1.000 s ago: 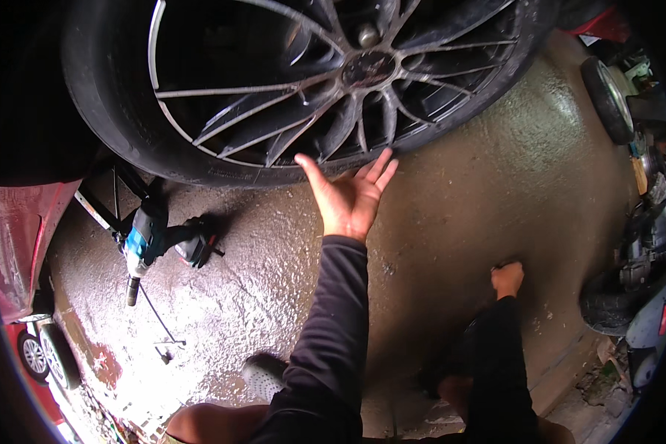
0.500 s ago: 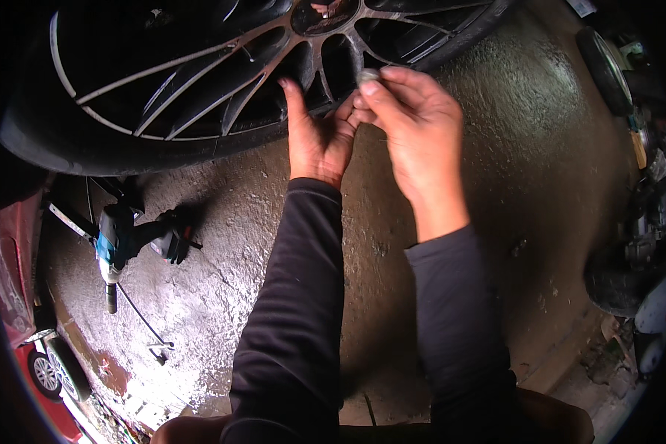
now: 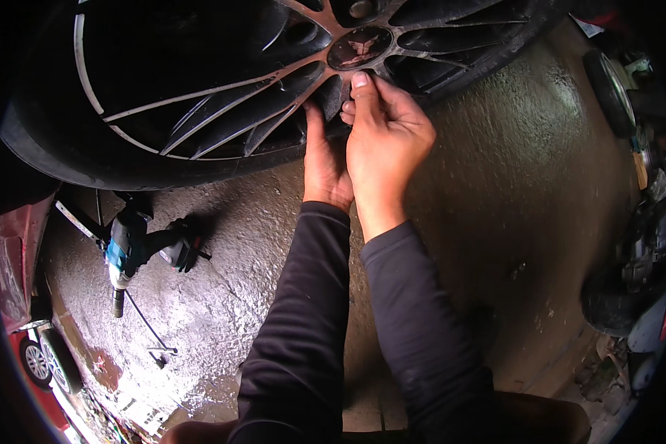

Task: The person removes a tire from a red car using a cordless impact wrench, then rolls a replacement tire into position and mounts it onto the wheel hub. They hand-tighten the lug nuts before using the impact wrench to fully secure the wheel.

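A large black wheel with spokes point(image 3: 192, 105) and a tyre point(image 3: 137, 176) fills the top of the head view, its round centre cap point(image 3: 360, 49) facing me. My right hand point(image 3: 388, 137) is closed in a pinch just below that cap, at the spokes. A small grey metal lug nut showed in these fingertips half a second ago; now the fingers mostly hide it. Beside it, at the lower rim, my left hand point(image 3: 325, 166) has its thumb stretched up and apart. The right hand covers the other left fingers, so anything in that palm is hidden.
A teal and black impact wrench point(image 3: 128, 248) lies on the wet, rough floor point(image 3: 222, 296) at left, near a thin metal rod point(image 3: 149, 322). Farther left are a red car body part point(image 3: 11, 274) and wheels point(image 3: 59, 362). Tyres point(image 3: 609, 92) and clutter line the right edge.
My right hand has moved left and up, bringing its pinch from in front of the rim to just below the centre cap. The view has shifted, so the wheel sits lower and farther right.
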Demonstrator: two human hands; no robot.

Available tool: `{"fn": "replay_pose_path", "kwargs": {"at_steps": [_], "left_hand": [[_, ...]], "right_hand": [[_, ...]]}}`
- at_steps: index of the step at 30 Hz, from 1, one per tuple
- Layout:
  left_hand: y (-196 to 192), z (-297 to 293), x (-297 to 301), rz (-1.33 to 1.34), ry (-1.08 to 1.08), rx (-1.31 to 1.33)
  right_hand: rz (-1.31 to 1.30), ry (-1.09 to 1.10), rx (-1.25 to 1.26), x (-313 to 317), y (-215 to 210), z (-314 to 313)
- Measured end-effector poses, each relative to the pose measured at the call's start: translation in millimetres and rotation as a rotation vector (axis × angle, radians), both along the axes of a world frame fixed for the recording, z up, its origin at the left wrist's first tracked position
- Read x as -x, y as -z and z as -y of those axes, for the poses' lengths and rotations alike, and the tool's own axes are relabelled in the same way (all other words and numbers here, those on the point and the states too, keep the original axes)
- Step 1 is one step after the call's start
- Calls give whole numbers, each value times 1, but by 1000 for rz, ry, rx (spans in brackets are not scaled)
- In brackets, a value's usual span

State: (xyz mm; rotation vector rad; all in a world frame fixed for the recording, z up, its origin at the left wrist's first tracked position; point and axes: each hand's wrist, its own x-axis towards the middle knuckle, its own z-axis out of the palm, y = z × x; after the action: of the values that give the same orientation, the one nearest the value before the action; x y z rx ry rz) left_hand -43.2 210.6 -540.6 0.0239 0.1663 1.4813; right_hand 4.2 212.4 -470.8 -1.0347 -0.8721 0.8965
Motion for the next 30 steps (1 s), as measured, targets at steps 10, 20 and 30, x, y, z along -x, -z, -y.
{"fn": "replay_pose_path", "kwargs": {"at_steps": [10, 20, 30], "left_hand": [[9, 5, 5, 122, 0, 5], [2, 5, 8, 85, -13, 71], [-6, 2, 8, -52, -42, 81]], "right_hand": [[-67, -23, 116, 6, -9, 4], [-300, 30, 137, 16, -6, 9], [-147, 21, 171, 14, 4, 2]]}}
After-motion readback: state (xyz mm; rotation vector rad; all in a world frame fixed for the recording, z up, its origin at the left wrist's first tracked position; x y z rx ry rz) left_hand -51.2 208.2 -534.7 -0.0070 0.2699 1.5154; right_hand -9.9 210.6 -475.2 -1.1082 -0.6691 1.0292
